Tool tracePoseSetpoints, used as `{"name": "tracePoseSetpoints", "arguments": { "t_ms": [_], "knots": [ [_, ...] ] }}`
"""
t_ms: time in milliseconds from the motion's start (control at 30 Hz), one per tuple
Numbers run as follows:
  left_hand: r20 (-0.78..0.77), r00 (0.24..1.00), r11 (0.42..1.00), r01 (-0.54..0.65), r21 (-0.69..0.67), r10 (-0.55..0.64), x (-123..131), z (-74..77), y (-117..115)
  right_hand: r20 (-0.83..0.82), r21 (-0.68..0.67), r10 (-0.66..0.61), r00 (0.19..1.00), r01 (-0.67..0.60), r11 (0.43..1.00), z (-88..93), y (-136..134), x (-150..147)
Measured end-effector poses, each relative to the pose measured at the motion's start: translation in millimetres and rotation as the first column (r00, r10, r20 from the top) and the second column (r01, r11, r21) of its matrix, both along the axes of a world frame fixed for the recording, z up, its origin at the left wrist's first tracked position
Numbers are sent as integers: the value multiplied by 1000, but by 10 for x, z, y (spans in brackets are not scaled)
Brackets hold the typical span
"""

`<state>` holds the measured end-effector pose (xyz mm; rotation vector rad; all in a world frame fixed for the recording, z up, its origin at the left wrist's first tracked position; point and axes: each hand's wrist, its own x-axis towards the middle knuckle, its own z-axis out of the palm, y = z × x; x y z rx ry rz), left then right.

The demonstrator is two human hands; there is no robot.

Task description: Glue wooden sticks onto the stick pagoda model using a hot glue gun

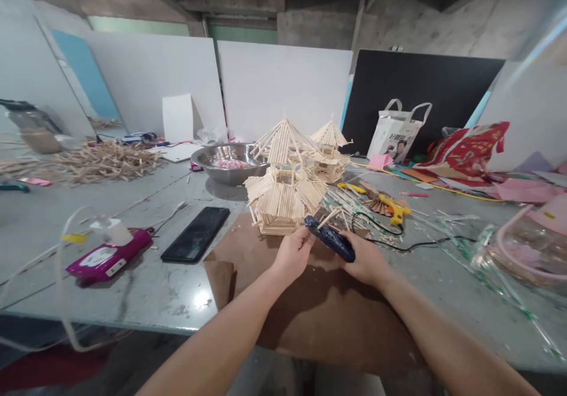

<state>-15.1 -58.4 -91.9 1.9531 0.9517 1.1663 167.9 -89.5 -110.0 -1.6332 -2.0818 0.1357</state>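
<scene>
My right hand (364, 260) is closed on a dark blue hand tool (331, 237) whose exact kind I cannot make out. At the tool's far end my left hand (292, 255) is pinched shut; whatever its fingertips hold is hidden. Just beyond both hands stands a pavilion model (286, 192) made of thin wooden sticks, with two tiers of roof. A second stick pavilion (330, 153) is partly hidden behind it. Several loose sticks (335, 214) poke out beside the tool. Brown paper (319, 307) lies under the near model and my hands.
Left are a black phone (195, 234), a purple power strip (110, 254) with cables, a stick pile (104, 161) and a steel bowl (228, 174). Right are a yellow glue gun (394, 210), its black cord, plastic wrappers (465, 236) and a pink-handled clear container (531, 248).
</scene>
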Motion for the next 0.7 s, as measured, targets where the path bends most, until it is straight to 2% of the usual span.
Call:
{"name": "tracePoseSetpoints", "arguments": {
  "t_ms": [167, 300, 433, 600, 700],
  "knots": [
    [194, 972, 972, 165, -169, -131, 26, 60, -23, -23, 17, 33, 999, -32, 999, -50, 16, 33],
    [330, 930, 896, 280, -346, -163, 24, 38, -18, -47, 15, 50, 998, -49, 999, -50, 25, 64],
    [428, 875, 739, 441, -509, -227, -19, 23, 14, -66, 34, 116, 991, -114, 993, -24, 14, 86],
    [504, 799, 516, 599, -613, -328, -109, 48, 67, -44, 54, 158, 986, -156, 986, -17, -1, 91],
    [530, 767, 439, 642, -629, -362, -148, 47, 86, -9, 59, 157, 987, -157, 986, -12, -8, 88]
  ]
}}
